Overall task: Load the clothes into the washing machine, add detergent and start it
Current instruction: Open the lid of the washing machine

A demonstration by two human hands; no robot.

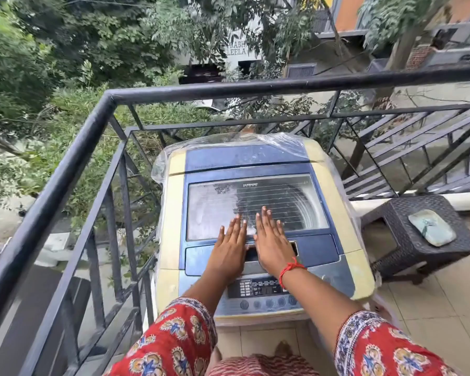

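Note:
A top-loading washing machine (334, 202), cream with a blue top, stands on a balcony in front of me. Its lid (215, 207) with a cloudy window is closed. My left hand (229, 248) and my right hand (272, 240) lie flat on the lid's near edge, side by side, fingers stretched out and holding nothing. A red thread circles my right wrist. The control panel (258, 290) with a row of round buttons sits below my wrists. No clothes or detergent are in view.
A black metal railing (73, 158) runs along the left and behind the machine. Clear plastic sheeting (282, 142) covers the machine's back. A dark wicker stool (418, 240) with a greenish slab (432, 226) on it stands to the right, on a tiled floor (445, 308).

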